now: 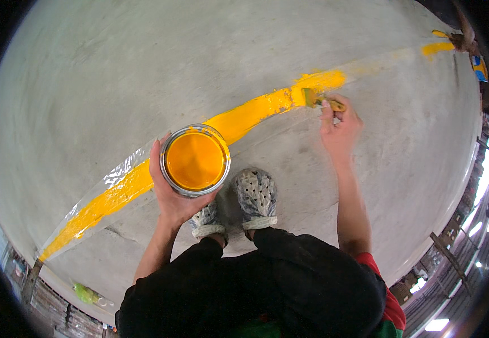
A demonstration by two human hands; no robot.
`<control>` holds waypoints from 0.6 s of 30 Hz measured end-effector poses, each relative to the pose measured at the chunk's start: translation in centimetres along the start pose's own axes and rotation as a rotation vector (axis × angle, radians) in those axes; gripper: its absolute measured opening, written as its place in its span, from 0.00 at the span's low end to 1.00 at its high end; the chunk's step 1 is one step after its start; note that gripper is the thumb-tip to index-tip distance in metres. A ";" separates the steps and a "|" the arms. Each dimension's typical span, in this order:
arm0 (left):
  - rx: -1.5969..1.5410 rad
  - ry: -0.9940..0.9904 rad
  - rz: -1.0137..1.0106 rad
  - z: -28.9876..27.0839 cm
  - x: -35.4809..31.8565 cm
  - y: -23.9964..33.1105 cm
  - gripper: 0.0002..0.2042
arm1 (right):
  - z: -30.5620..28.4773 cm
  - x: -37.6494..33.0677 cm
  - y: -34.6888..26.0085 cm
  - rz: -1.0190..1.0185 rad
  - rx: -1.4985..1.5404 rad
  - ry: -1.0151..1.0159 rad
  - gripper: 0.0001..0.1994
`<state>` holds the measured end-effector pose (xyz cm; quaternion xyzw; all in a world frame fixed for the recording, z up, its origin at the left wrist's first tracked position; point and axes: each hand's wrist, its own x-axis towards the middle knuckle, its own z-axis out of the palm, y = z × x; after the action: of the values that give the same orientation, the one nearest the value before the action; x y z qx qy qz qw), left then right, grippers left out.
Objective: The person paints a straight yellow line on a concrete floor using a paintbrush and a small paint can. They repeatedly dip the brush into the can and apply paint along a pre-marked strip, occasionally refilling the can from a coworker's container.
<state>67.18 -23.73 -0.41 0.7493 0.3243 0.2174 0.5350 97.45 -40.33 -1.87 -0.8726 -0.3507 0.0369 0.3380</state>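
My left hand (177,200) is wrapped round an open metal can of yellow-orange paint (195,160), held in front of my feet. Between the fingertips of my right hand (341,125) is the handle of a paintbrush (324,103). Its bristles are coated yellow and touch the wet yellow stripe (256,114) on the grey concrete floor (160,67). The stripe runs from the lower left toward the upper right, with a rougher patch of paint just beyond the brush. The can hides part of the stripe.
Clear plastic film (125,173) lies along the stripe's left part. Another person's hand (465,42) is at the far upper right, near a shorter yellow patch (438,48). My patterned clogs (256,192) stand just below the stripe. A green bag (85,293) lies at the lower left.
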 end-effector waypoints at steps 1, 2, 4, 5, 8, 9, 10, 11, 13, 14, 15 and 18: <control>0.005 -0.003 0.003 0.0 0.0 0.0 0.65 | -0.1 0.0 -0.1 0.045 -0.033 0.092 0.08; 0.008 -0.005 0.007 -0.1 0.0 -0.1 0.65 | -0.2 0.0 -0.2 0.000 -0.010 0.015 0.08; -0.017 0.009 -0.005 0.1 0.0 -0.2 0.66 | -0.1 -0.2 -0.4 -0.054 0.049 0.028 0.08; -0.024 0.004 -0.008 0.2 -0.1 -0.3 0.66 | -0.1 -0.3 -0.5 0.019 0.074 -0.032 0.08; -0.004 0.004 0.008 0.1 -0.1 -0.4 0.66 | 0.0 -0.7 -0.4 0.023 0.079 -0.049 0.08; -0.011 0.006 0.009 0.1 -0.1 -0.3 0.66 | 0.0 -0.8 -0.3 -0.024 -0.006 -0.017 0.08; -0.018 0.007 0.009 0.0 -0.2 -0.3 0.66 | 0.0 -1.0 -0.2 -0.011 -0.096 0.049 0.08; -0.028 0.006 0.012 0.0 -0.1 -0.2 0.65 | 0.0 -1.1 -0.2 -0.062 -0.056 0.015 0.08; -0.026 0.014 0.010 0.1 -0.1 -0.1 0.65 | 0.1 -1.2 0.0 -0.034 0.021 0.096 0.07; -0.030 0.015 0.008 0.2 0.0 0.0 0.65 | 0.1 -1.1 0.1 -0.054 0.036 -0.008 0.07; -0.011 0.021 0.012 0.2 0.0 0.0 0.65 | 0.1 -1.0 0.2 -0.056 0.064 -0.032 0.07; 0.031 0.010 0.028 0.1 0.1 0.3 0.64 | -0.3 -0.3 0.7 0.048 0.011 0.016 0.08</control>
<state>67.36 -23.81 -0.16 0.7607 0.3199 0.2236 0.5187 97.70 -41.02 -2.12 -0.8791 -0.3268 0.0397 0.3446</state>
